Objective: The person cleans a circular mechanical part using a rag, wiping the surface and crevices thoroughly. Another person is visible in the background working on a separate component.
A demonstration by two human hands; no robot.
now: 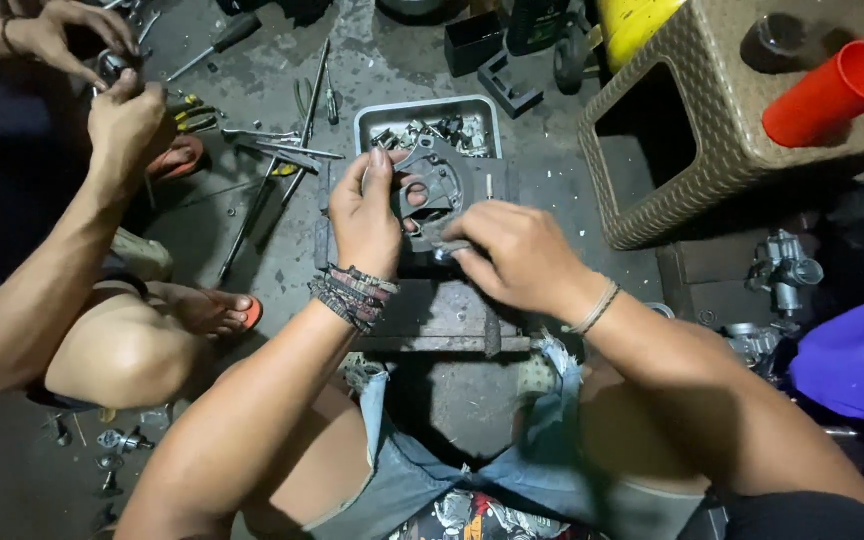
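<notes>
Far to the left of the metal tray (364, 122), a co-worker's hands (117, 110) close around a small round part, with loose hand tools (282, 150) scattered on the floor between that person and the tray. Just below the tray, my left hand (364, 215) is curled around the left edge of the grey engine plate (437, 190), thumb poking through one of its openings, fingers wrapped firmly. The plate sits on a dark metal block (442, 305) right under the tray. It looks like cast metal: stiff, fairly heavy for its size, probably oily and slick, so I judge the rim and the cut-outs the safest places to grip. My right hand (517, 255) is nearly closed, pinching something small at the plate's lower edge; I cannot tell what. Right of the tray stands a woven brown stool (672, 120) carrying a red cup (832, 92).
</notes>
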